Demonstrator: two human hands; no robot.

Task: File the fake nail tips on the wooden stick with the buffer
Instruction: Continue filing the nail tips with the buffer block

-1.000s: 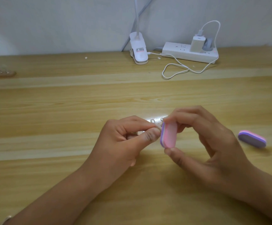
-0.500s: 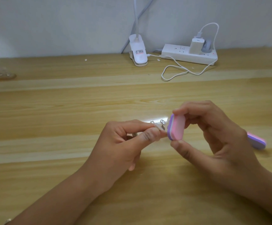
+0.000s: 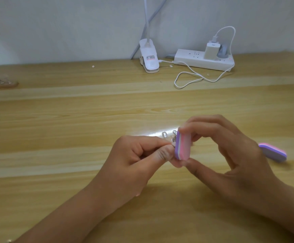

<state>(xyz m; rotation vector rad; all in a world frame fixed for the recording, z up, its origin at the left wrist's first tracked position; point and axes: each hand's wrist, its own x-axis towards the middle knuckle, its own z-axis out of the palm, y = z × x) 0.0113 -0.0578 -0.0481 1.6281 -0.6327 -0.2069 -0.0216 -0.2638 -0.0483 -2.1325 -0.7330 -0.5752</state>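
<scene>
Right hand (image 3: 234, 155) holds buffer (image 3: 183, 147); lamp label (image 3: 150, 57) unreadable

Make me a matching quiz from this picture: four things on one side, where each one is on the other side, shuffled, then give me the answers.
Things
1. buffer
2. spare buffer
3. power strip
4. nail tips

Places
A. lying on the table, to the right of the right hand
B. at the back, against the wall
C. pinched between the right hand's thumb and fingers
D. sticking up from the left hand's pinch

Pairs: 1-C, 2-A, 3-B, 4-D
</scene>
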